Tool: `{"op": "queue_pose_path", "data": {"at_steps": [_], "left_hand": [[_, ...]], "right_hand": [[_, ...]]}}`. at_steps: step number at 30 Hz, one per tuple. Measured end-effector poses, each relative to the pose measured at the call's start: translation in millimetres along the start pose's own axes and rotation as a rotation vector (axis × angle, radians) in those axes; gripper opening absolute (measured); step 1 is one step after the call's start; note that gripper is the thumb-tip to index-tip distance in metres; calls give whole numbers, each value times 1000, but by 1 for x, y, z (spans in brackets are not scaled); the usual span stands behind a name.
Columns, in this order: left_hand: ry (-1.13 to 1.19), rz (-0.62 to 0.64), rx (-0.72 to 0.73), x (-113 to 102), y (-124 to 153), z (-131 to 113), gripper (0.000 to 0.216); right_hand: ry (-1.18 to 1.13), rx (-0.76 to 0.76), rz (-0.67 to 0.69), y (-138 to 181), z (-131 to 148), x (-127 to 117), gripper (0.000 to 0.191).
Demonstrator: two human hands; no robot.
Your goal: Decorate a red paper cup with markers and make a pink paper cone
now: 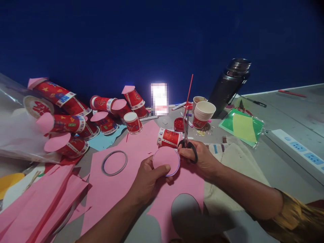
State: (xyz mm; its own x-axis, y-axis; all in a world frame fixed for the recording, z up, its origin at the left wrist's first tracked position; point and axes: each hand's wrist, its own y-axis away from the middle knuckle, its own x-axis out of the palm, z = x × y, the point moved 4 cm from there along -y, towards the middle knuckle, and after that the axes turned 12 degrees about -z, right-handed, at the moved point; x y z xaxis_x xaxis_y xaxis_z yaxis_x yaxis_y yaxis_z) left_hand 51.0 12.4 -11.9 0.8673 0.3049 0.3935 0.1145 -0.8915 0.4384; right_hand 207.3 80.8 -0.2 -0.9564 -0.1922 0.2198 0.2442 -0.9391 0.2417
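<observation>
A round pink paper disc [164, 158] with a blue outline along its edge is pinched in my left hand [149, 175], thumb on top. Close beside it on the right, my right hand [198, 157] holds scissors [186, 135] by their black handles, blades pointing up and away from the disc. Under both hands lies a large pink paper sheet [136, 189] with round pieces cut from its near edge. A grey ring [114, 163] rests on that sheet to the left. Just beyond the disc a red paper cup [169, 137] lies on its side.
Several red cups with pink paper tops [68, 123] stand at the left near a clear plastic bag [15, 125]. Stacked paper cups [204, 113], a dark thermos [231, 86], a green packet [241, 126] and a white power strip [298, 148] are at the right. A blue wall [162, 40] closes off the back.
</observation>
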Motion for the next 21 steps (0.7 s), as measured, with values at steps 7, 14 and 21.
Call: {"op": "queue_pose_path", "data": {"at_steps": [7,14,21], "left_hand": [[51,-8,14,3,4,-5,39],[51,-178,109,-6,5,-20,29],[183,-244,182,-11,7,-27,24]], "right_hand": [[163,44,100,9,-2,8,45],[197,99,208,11,-9,11,53],[276,168,396,18,-27,15,72]]}}
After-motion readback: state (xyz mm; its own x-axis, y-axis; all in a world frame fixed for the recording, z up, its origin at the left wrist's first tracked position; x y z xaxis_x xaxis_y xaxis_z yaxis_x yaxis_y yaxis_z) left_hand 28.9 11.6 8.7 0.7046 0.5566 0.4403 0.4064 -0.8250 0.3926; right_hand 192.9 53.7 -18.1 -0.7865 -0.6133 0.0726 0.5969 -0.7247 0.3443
